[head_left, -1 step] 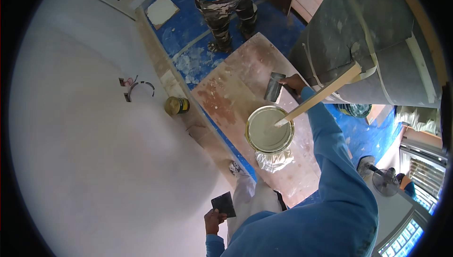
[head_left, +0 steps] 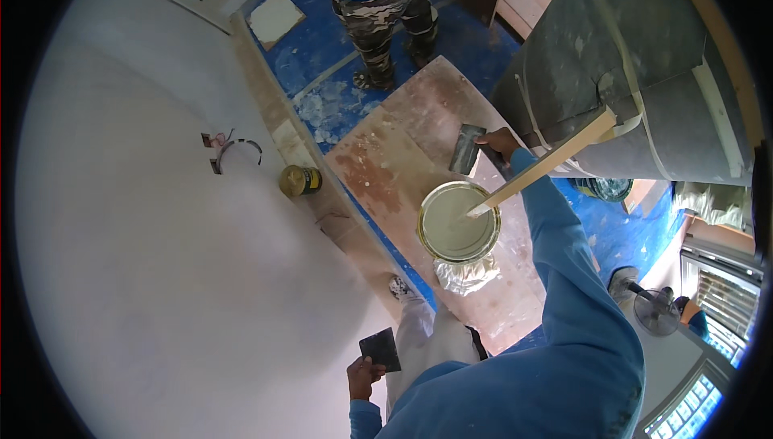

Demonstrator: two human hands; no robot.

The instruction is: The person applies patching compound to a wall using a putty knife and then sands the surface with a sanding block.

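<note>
My left hand, low in the picture by the white wall, is closed on a dark square spreader. Farther off and to the right, my right hand grips the edge of a dark grey rectangular spreader above a stained board. Between the two hands, nearer the right, stands a round bucket filled with pale putty. A wooden stick slants up out of the putty, passing close to my right forearm. Crumpled silvery wrapping lies against the bucket's near side.
A smeared board carries the bucket. A small tin stands by the wall, near wires coming from it. Another person stands at the far end. A grey-wrapped bulky object and a fan are at right.
</note>
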